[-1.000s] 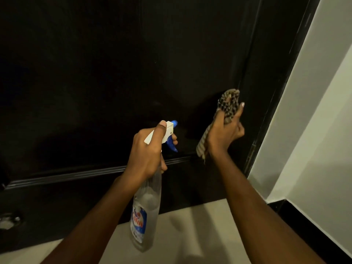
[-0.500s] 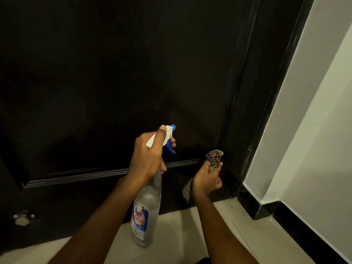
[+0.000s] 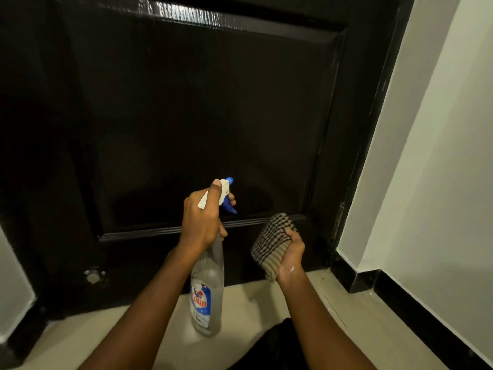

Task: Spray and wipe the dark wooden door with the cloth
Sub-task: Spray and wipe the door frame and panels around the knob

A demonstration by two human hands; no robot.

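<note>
L hand (image 3: 200,220) grips spray bottle (image 3: 208,289) neck, thumb up top; R hand (image 3: 292,252) clutches bunched cloth (image 3: 270,241).

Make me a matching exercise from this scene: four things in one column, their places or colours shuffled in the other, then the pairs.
1 spray bottle
2 cloth
3 door
4 wall

A in the right hand
B pale, at the right
C in the left hand
D dark, panelled

Pairs: 1-C, 2-A, 3-D, 4-B

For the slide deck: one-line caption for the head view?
Left hand aims spray bottle at dark door; right hand grips checked cloth.
</note>
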